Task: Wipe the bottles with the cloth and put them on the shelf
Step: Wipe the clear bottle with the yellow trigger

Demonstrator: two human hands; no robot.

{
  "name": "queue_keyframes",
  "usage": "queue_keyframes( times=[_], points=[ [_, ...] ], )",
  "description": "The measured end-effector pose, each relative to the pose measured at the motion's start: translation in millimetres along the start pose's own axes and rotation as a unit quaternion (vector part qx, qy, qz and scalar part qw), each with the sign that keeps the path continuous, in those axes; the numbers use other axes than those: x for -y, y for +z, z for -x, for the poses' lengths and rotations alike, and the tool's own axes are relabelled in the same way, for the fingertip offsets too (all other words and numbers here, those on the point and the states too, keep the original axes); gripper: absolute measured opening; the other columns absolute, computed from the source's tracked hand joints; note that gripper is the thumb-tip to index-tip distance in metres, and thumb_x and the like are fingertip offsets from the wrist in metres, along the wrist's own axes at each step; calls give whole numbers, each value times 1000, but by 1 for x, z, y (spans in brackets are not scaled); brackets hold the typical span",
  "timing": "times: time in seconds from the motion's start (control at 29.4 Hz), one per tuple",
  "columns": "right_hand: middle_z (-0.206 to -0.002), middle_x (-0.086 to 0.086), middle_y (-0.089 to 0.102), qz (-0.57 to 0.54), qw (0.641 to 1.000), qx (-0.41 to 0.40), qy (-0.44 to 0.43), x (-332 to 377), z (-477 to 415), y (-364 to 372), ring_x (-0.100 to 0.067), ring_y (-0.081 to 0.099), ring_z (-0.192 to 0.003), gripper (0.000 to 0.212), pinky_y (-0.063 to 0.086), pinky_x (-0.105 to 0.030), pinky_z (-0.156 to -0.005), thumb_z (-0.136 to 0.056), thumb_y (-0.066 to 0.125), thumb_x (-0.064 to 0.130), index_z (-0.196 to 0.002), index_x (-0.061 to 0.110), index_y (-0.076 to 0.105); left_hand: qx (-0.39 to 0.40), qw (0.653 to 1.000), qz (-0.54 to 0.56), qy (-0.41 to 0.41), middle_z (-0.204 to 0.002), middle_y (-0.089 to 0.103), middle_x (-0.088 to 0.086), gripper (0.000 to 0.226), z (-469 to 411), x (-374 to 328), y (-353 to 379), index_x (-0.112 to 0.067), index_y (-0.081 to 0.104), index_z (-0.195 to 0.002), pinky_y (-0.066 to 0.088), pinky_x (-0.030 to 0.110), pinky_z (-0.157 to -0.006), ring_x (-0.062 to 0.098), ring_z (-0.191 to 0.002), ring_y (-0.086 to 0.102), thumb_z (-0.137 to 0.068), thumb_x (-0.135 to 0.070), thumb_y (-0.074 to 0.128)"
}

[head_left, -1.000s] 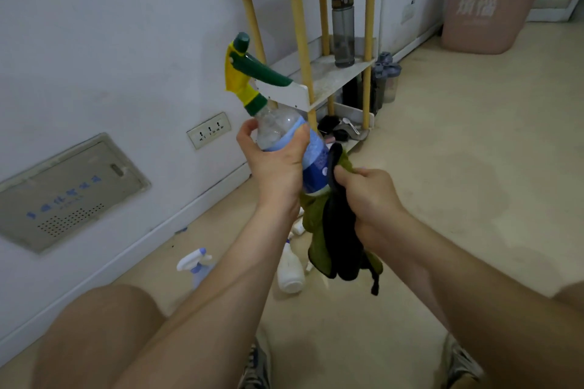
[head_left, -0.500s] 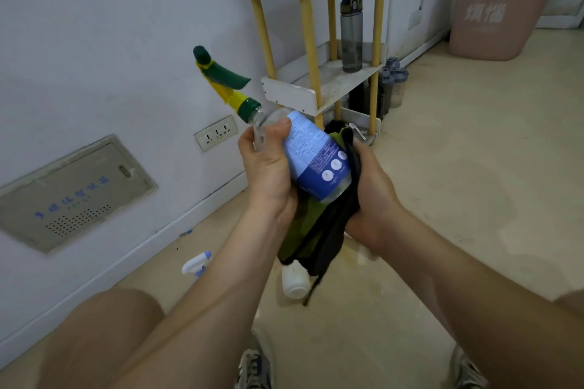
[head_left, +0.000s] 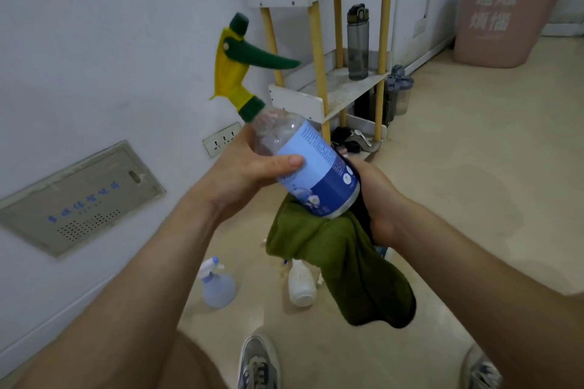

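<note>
Left hand (head_left: pixel 249 167) grips a clear plastic spray bottle (head_left: pixel 313 174) with a blue label and a yellow-green trigger head. It holds at the shoulder, thumb (head_left: pixel 286 163) across the top of the label, fingers curled round the back. The spray bottle is in the air, tilted, with the trigger head up-left toward the wall and the base down-right.

Right hand (head_left: pixel 379 202) holds an olive-green cloth (head_left: pixel 344 262) bunched against the bottle's base and lower side, fingers curled round cloth and bottle. The cloth's loose end hangs below.

The bottle is in front of the white shelf unit with yellow posts (head_left: pixel 319 73), well apart from it.
- Middle shelf: 1 tall grey translucent drinking bottle (head_left: pixel 358 41) upright at the far end. Bare board shows from it to the near front edge.
- Bottom shelf: dark items, can't tell what.
- Grey-lidded shaker cups (head_left: pixel 400 91) stand on the floor just beside the unit's far posts.

Floor under the hands:
- 1 small pale-blue spray bottle (head_left: pixel 218 284), upright, near the wall.
- 1 white plastic bottle (head_left: pixel 301 286) beside it, not touching. Can't tell if it's upright.

Pink bin (head_left: pixel 505 9) stands at the far right by the wall.
</note>
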State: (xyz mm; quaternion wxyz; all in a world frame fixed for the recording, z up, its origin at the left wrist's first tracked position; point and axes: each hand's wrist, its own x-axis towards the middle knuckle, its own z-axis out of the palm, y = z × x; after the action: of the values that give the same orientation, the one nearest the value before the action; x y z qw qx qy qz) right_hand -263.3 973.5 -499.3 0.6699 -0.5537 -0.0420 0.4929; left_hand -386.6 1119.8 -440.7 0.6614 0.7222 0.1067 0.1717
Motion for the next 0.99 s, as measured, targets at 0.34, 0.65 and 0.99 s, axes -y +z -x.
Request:
queue_keyframes(
  times=[0.34, 0.65, 0.99],
  points=[
    [-96, -19, 72, -164, 971, -156, -82, -7, 4, 39, -33, 71, -83, 19, 60, -50, -80, -98, 60, 24, -98, 7, 69, -325, 882, -299, 163, -110, 60, -11, 69, 3, 31, 68, -32, 46, -115, 52, 29, -83, 7, -99, 60, -61, -40, 88],
    [-101, 12, 70, 85, 938, -88, -323, -10, 15, 48, -4, 65, -98, 29, 55, -25, -88, -103, 50, 26, -97, 48, 66, -181, 804, -565, 39, -116, 60, -3, 71, -15, 10, 15, -31, 46, -126, 52, 43, -81, 26, -103, 61, -68, -65, 71],
    [-140, 11, 52, 274, 777, -123, -554, -2, 10, 46, -4, 43, -133, 42, 33, -19, -111, -99, 50, 25, -141, 24, 53, -86, 725, -684, -11, -104, 67, 2, 65, 2, 5, 11, -24, 44, -108, 42, 33, -68, 29, -93, 63, -68, -73, 61]
  ],
)
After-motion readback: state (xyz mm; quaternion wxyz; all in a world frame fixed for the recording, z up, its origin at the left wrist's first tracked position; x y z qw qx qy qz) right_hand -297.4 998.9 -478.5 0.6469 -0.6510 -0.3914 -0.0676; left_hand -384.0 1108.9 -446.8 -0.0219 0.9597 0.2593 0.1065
